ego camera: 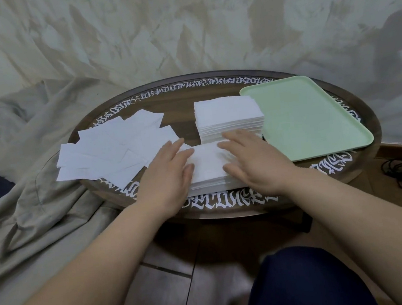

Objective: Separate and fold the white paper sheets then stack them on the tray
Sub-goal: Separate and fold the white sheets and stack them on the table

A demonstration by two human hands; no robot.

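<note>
On the table's near edge, the left hand (169, 171) and right hand (251, 161) lie flat, fingers straight, on a low stack (209, 169) of white sheets. The sheets look light, soft and clingy, so lifting one by a corner seems wisest; the tray (316, 119) is bare.

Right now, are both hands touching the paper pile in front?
Touching. The head view shows the left hand and right hand lying flat on the near paper pile, fingers pressing its top sheet.

Hands (169, 171) hide near paper stack (209, 169) ends; table (226, 207) lettering unreadable
</note>
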